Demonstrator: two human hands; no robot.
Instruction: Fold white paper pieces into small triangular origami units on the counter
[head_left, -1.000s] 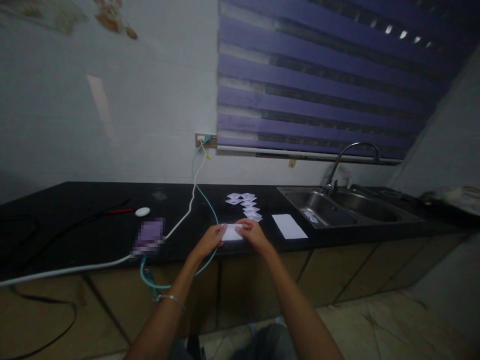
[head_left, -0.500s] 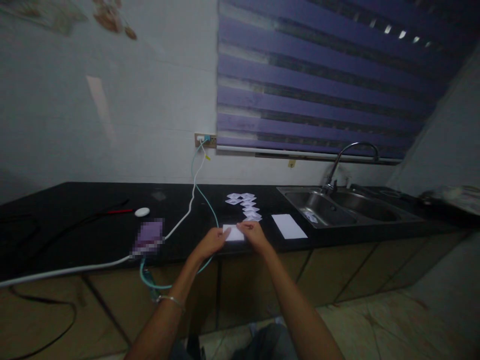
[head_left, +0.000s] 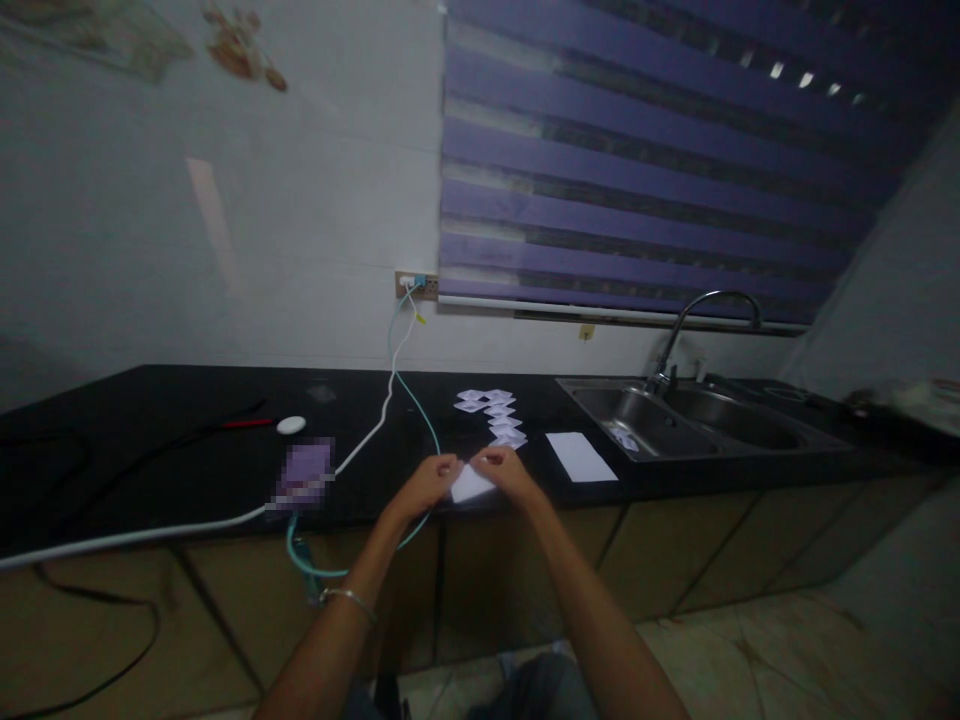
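Observation:
A small white sheet of paper (head_left: 471,484) lies tilted at the front of the black countertop (head_left: 150,450). My left hand (head_left: 427,483) pinches its left upper corner. My right hand (head_left: 504,471) has its fingers closed over the paper's top right edge. Just behind the hands sit several small folded white paper pieces (head_left: 493,412). A flat white sheet (head_left: 580,456) lies to the right of my hands.
A steel double sink (head_left: 690,420) with a curved tap (head_left: 701,320) is at the right. White and teal cables (head_left: 390,390) run from a wall socket (head_left: 415,285) across the counter. A blurred purple object (head_left: 304,472), a white round thing (head_left: 291,425) and black leads lie left.
The paper was flat and square to the counter edge; now it is turned to a slant, and both hands have closed in on its upper edge.

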